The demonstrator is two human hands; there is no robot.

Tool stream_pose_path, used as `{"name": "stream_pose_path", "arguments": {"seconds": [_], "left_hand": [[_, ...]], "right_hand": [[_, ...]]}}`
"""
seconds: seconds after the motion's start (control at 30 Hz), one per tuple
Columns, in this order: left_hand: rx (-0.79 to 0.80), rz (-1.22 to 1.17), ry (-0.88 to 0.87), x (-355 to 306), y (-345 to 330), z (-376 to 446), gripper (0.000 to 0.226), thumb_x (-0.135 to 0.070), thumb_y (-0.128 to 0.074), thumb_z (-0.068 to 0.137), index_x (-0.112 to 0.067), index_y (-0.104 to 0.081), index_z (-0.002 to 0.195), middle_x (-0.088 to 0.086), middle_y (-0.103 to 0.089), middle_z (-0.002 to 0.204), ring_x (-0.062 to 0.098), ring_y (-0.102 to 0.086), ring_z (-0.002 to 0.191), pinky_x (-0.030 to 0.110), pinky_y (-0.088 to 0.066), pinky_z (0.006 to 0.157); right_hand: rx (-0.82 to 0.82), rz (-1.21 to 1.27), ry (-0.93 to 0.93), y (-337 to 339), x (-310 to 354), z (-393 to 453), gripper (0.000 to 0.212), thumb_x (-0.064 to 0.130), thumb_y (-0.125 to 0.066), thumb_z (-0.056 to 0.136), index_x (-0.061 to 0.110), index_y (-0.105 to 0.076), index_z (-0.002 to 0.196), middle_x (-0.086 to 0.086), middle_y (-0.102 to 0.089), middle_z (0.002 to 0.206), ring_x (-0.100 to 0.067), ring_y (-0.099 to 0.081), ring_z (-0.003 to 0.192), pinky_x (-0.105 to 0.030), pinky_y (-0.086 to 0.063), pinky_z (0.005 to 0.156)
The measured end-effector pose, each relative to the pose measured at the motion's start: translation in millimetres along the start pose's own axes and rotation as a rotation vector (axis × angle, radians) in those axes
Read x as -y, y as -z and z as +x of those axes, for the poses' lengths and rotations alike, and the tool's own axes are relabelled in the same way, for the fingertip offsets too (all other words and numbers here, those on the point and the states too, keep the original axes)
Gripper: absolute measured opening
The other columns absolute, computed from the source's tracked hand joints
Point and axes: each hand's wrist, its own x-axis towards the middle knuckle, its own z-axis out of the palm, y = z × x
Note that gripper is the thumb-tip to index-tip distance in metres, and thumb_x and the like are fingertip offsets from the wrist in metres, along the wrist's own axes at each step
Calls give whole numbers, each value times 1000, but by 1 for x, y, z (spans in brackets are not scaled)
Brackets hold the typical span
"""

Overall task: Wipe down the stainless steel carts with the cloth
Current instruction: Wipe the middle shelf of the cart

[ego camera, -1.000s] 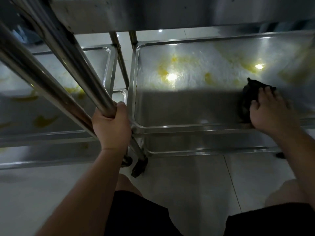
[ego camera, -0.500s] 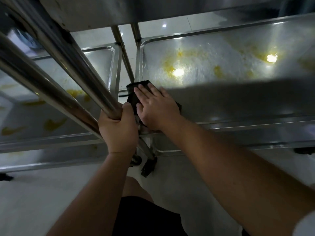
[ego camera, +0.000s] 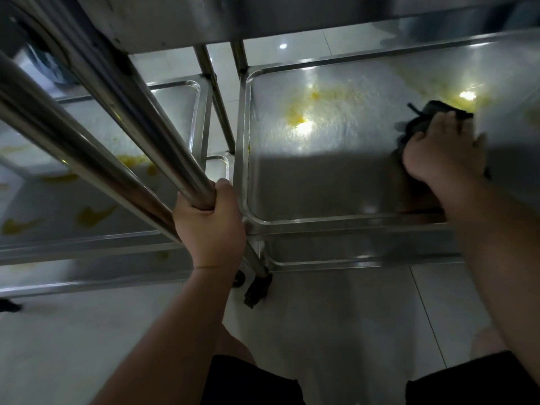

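A person crouches before two steel carts, the right cart under work, the left cart waiting beside it. The right cart's lower shelf carries yellow smears across its far half, bright under reflected lamps, while the near half lies in shadow. The left hand grips an upright post, fingers curled round it, steadying the frame. The right hand presses flat, fingers extended, on a dark cloth at the shelf's right side, its far edge touching a smear. Done well, this stroke likely needs firm, overlapping passes reaching the far rim. The left cart's shelf shows yellow streaks too.
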Motion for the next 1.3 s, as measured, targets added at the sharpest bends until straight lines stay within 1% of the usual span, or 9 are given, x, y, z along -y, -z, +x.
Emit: {"name": "stream_pose_path", "arguments": {"seconds": [0.17, 0.23, 0.3, 0.43, 0.6, 0.7, 0.83, 1.0, 1.3], "left_hand": [[-22, 25, -28, 2, 5, 2, 46, -32, -68, 86, 8, -47, 77, 19, -48, 59, 23, -51, 49, 31, -44, 47], [-29, 54, -42, -1, 5, 1, 43, -33, -67, 87, 4, -47, 75, 23, -48, 61, 24, -50, 50, 34, -45, 48], [-15, 51, -40, -4, 5, 1, 36, -31, -67, 86, -8, -44, 70, 12, -43, 56, 21, -46, 48, 30, -41, 46], [-3, 52, -17, -8, 4, 0, 32, -31, -67, 84, -11, -45, 71, -2, -44, 53, 16, -46, 46, 28, -40, 45], [-19, 90, 7, -5, 5, 3, 32, -36, -68, 85, -8, -54, 76, 12, -56, 63, 29, -59, 59, 48, -54, 60], [-19, 96, 11, -5, 6, 2, 31, -34, -68, 84, -10, -52, 73, 9, -54, 61, 27, -56, 57, 47, -51, 57], [15, 80, 22, -8, 8, 1, 32, -30, -68, 84, -21, -42, 67, 2, -44, 57, 22, -47, 53, 36, -41, 54], [-12, 104, -16, -11, 4, 2, 33, -30, -66, 83, -22, -40, 64, -5, -41, 53, 16, -44, 50, 31, -39, 50], [9, 90, 96, -17, 4, 0, 29, -25, -65, 82, -23, -44, 62, 0, -46, 53, 20, -46, 48, 32, -39, 50]], "right_hand": [[0, 61, 383, -29, 142, -47, 68, 37, -26, 103, 11, -17, 165, -8, -13, 174, -34, -8, 160, -53, -6, 127], [68, 59, 571, -45, 198, -78, 68, 40, -21, 104, 16, -11, 167, -3, -6, 175, -29, -1, 161, -51, 1, 127], [119, 47, 688, -55, 229, -95, 66, 43, -14, 107, 20, -4, 167, 1, 2, 175, -25, 6, 161, -49, 6, 128], [191, 14, 844, -50, 214, -104, 62, 43, -16, 110, 23, -2, 168, 6, 2, 175, -19, 4, 161, -45, 4, 129], [200, 69, 1078, -47, 119, -175, 67, 50, -19, 103, 25, -23, 165, 7, -26, 170, -16, -16, 159, -44, -6, 130], [203, 44, 1072, -50, 107, -174, 70, 54, -18, 99, 28, -25, 165, 11, -28, 169, -12, -17, 158, -43, -5, 130], [208, 7, 875, -47, 176, -113, 65, 47, -17, 108, 24, -4, 168, 8, -4, 175, -14, 2, 160, -48, 2, 129], [231, 0, 747, -53, 223, -93, 65, 45, -12, 109, 20, 4, 167, 4, 7, 175, -21, 9, 161, -46, 4, 129], [159, 2, 874, -53, 115, -145, 70, 52, -6, 101, 28, -6, 167, 12, -3, 174, -10, 1, 160, -42, 1, 129]]}}
